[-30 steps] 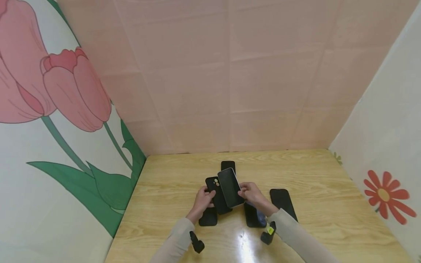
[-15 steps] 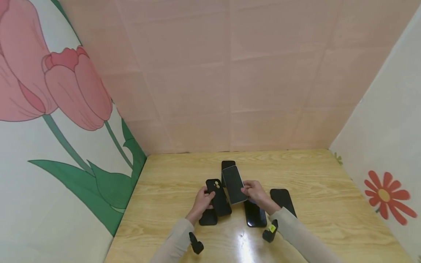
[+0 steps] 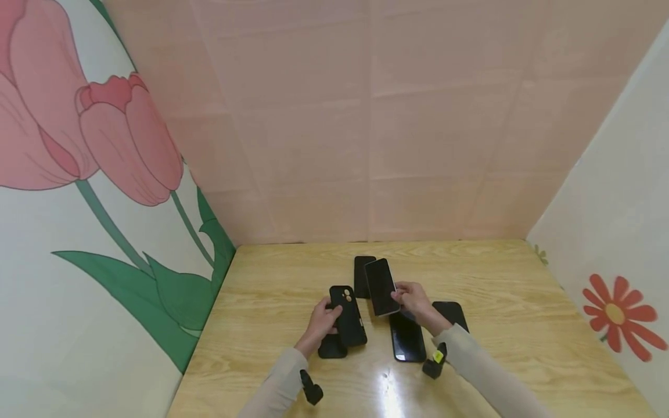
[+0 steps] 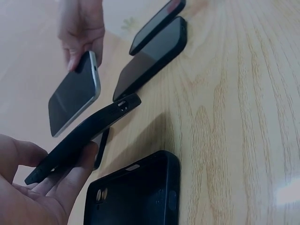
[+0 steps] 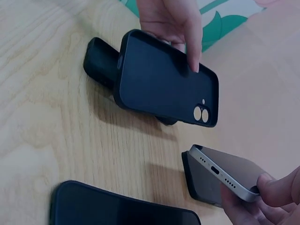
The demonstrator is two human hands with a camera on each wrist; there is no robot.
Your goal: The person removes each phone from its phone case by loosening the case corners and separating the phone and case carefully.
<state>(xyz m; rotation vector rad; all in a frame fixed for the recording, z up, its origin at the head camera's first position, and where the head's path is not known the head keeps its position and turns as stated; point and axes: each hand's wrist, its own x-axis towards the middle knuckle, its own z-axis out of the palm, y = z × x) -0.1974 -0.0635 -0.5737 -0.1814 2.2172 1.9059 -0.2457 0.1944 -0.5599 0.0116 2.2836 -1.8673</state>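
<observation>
My left hand (image 3: 321,320) grips a black phone case (image 3: 349,316) by its left side, thumb over the edge. In the right wrist view the case (image 5: 161,79) shows its hollow inside and two round camera holes. My right hand (image 3: 414,300) pinches a smartphone (image 3: 381,288) with a silver frame near its lower right corner. The phone is tilted above the table, apart from the case; its charging port and speaker holes show in the right wrist view. Below the left hand lies a second black case (image 4: 133,197), inside facing up.
At the back lies another dark phone-shaped piece (image 3: 362,277), partly behind the raised phone. A black phone (image 3: 407,341) lies below the right hand, with another black phone (image 3: 452,314) further right, partly covered by the sleeve. A pink wall covering (image 3: 366,145) rises behind the wooden table (image 3: 272,278).
The right hand has drawn the phone away from the case, up and to the right, opening a gap between them. The left hand keeps the case in nearly the same place.
</observation>
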